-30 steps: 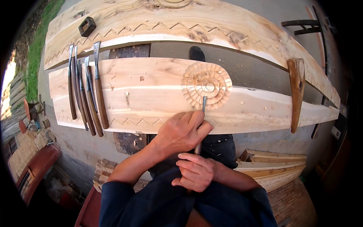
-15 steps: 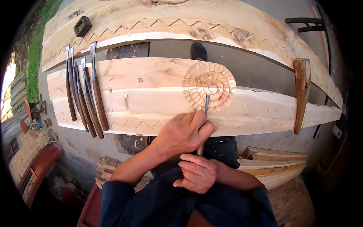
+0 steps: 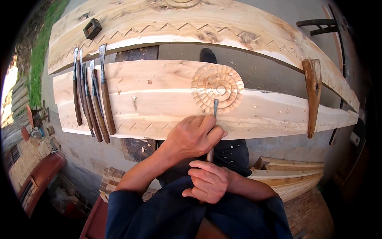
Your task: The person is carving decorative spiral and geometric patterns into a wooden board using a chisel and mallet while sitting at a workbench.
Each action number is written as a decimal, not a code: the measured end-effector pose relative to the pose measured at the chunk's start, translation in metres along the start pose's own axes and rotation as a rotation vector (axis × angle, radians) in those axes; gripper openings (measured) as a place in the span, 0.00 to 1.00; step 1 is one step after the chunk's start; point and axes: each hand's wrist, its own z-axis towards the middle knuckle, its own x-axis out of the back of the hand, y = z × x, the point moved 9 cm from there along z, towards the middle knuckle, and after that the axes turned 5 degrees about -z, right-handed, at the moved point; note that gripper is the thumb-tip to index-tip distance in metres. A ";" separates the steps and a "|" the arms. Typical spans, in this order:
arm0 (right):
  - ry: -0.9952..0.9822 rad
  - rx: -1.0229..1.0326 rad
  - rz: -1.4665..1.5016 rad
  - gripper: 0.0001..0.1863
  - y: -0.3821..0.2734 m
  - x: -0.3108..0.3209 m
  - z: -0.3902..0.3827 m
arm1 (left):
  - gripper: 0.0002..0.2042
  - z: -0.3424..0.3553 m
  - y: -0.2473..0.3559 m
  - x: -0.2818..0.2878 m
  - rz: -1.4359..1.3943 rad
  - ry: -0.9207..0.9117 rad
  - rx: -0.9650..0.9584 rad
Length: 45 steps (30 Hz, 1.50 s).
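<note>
My left hand (image 3: pixel 195 136) is closed around the shaft of a carving chisel (image 3: pixel 215 106), close behind its blade. The wooden handle runs back toward my body into my right hand (image 3: pixel 209 181), whose curled fingers wrap its end. The blade tip lies over the lower rings of a round carved spiral rosette (image 3: pixel 234 85), just on my side of its centre. This rosette is cut into a long pale wooden board (image 3: pixel 159 105) that tapers to the right. A zigzag line runs along the board's near edge.
Several chisels (image 3: pixel 105 99) lie side by side across the board's left part. A wooden mallet (image 3: pixel 312 95) rests across its right end. Beyond lies a second zigzag-carved board (image 3: pixel 159 30) with a dark hollow block (image 3: pixel 92 28) on it. Wood chips are scattered about.
The chisel tip has drawn back slightly from the rosette's centre toward me. Both hands keep their hold. The whole view has shifted a little.
</note>
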 end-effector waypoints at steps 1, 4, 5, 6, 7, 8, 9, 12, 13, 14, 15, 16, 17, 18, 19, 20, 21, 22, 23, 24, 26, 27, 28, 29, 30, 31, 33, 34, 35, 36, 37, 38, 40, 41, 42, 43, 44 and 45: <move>0.006 0.010 -0.014 0.25 0.001 -0.001 -0.002 | 0.17 -0.001 -0.001 -0.003 0.026 -0.033 0.019; -0.004 0.013 0.006 0.28 0.004 0.000 -0.001 | 0.15 0.002 -0.002 -0.003 0.009 -0.045 0.046; -0.004 0.009 0.010 0.28 0.006 0.000 -0.001 | 0.15 0.002 -0.002 -0.005 0.007 -0.049 0.050; 0.003 0.015 0.008 0.28 0.006 0.000 -0.001 | 0.17 0.002 -0.003 -0.006 0.013 -0.041 0.060; 0.010 0.021 0.006 0.28 0.007 0.000 -0.001 | 0.19 0.001 -0.004 -0.007 0.019 -0.032 0.071; 0.011 0.021 0.008 0.28 0.009 -0.002 -0.003 | 0.19 0.000 -0.005 -0.007 0.020 -0.034 0.073; 0.023 0.050 -0.014 0.28 0.009 -0.005 -0.005 | 0.19 0.000 -0.005 -0.008 0.036 -0.049 0.082; 0.038 0.064 -0.044 0.26 0.006 -0.013 -0.014 | 0.18 -0.003 -0.005 -0.012 0.066 -0.051 0.074; 0.042 0.047 -0.052 0.24 0.007 -0.014 -0.014 | 0.18 -0.004 -0.004 -0.012 0.080 -0.039 0.056; 0.001 0.034 -0.027 0.22 0.007 -0.013 -0.015 | 0.18 -0.005 -0.004 -0.012 0.083 -0.034 0.052; 0.002 0.041 -0.033 0.22 0.004 -0.012 -0.015 | 0.17 -0.005 -0.002 -0.005 0.042 0.024 0.032; -0.002 0.093 -0.070 0.22 -0.003 -0.012 -0.016 | 0.17 -0.005 0.000 0.002 -0.001 0.081 0.011; -0.005 0.145 -0.107 0.21 -0.010 -0.012 -0.017 | 0.17 -0.006 0.001 0.004 0.001 0.085 0.003; -0.020 0.162 -0.091 0.21 -0.013 -0.011 -0.016 | 0.16 -0.009 0.004 0.011 0.026 0.133 -0.006; -0.018 0.165 -0.096 0.21 -0.014 -0.010 -0.016 | 0.15 -0.011 0.006 0.016 0.050 0.181 -0.016; -0.029 0.121 -0.071 0.21 -0.012 -0.010 -0.015 | 0.15 -0.013 0.007 0.016 0.051 0.182 -0.021; -0.043 0.079 -0.043 0.21 -0.010 -0.010 -0.015 | 0.15 -0.013 0.008 0.009 0.077 0.134 -0.025; -0.044 0.081 -0.046 0.21 -0.012 -0.008 -0.015 | 0.16 -0.013 0.009 0.003 0.103 0.085 -0.029; -0.047 0.056 -0.035 0.21 -0.011 -0.007 -0.014 | 0.16 -0.013 0.008 0.003 0.103 0.088 -0.031; -0.049 0.027 -0.023 0.21 -0.010 -0.006 -0.013 | 0.16 -0.011 0.009 0.001 0.101 0.074 -0.044; -0.053 0.011 -0.009 0.21 -0.010 -0.003 -0.011 | 0.16 -0.010 0.009 -0.001 0.099 0.059 -0.057; -0.057 -0.002 0.004 0.22 -0.009 -0.001 -0.010 | 0.16 -0.010 0.010 -0.001 0.090 0.063 -0.066; -0.057 -0.003 0.002 0.22 -0.009 -0.001 -0.010 | 0.17 -0.009 0.010 -0.001 0.081 0.067 -0.075; -0.051 -0.009 0.010 0.22 -0.009 0.000 -0.010 | 0.17 -0.009 0.010 -0.001 0.080 0.066 -0.076; -0.043 -0.015 0.020 0.22 -0.009 0.000 -0.009 | 0.17 -0.010 0.010 -0.001 0.075 0.065 -0.075; -0.042 -0.015 0.020 0.22 -0.009 0.001 -0.008 | 0.16 -0.010 0.010 -0.001 0.071 0.063 -0.073; -0.051 -0.015 0.016 0.22 -0.007 0.001 -0.007 | 0.16 -0.009 0.010 -0.002 0.073 0.062 -0.072; -0.052 -0.016 0.017 0.22 -0.007 0.002 -0.006 | 0.17 -0.008 0.010 -0.002 0.074 0.063 -0.072; -0.056 -0.015 0.018 0.23 -0.007 0.002 -0.006 | 0.17 -0.008 0.009 -0.002 0.073 0.062 -0.070; -0.059 -0.013 0.018 0.24 -0.007 0.003 -0.006 | 0.17 -0.008 0.009 -0.002 0.074 0.056 -0.069; -0.059 -0.014 0.019 0.24 -0.007 0.003 -0.006 | 0.17 -0.008 0.009 -0.003 0.075 0.050 -0.069; -0.064 -0.016 0.019 0.24 -0.007 0.002 -0.006 | 0.17 -0.007 0.009 -0.003 0.074 0.049 -0.068; -0.069 -0.018 0.019 0.24 -0.007 0.002 -0.006 | 0.17 -0.007 0.009 -0.003 0.079 0.043 -0.069; -0.068 -0.020 0.017 0.24 -0.007 0.002 -0.005 | 0.17 -0.007 0.009 -0.003 0.078 0.042 -0.068; -0.066 -0.022 0.014 0.24 -0.006 0.002 -0.005 | 0.17 -0.007 0.009 -0.002 0.076 0.042 -0.067; -0.066 -0.023 0.014 0.24 -0.006 0.002 -0.005 | 0.17 -0.007 0.009 -0.002 0.075 0.043 -0.066; -0.057 -0.020 0.022 0.23 -0.006 0.003 -0.006 | 0.17 -0.007 0.009 -0.002 0.074 0.042 -0.066; -0.049 -0.018 0.030 0.22 -0.006 0.003 -0.006 | 0.17 -0.007 0.009 -0.003 0.076 0.041 -0.063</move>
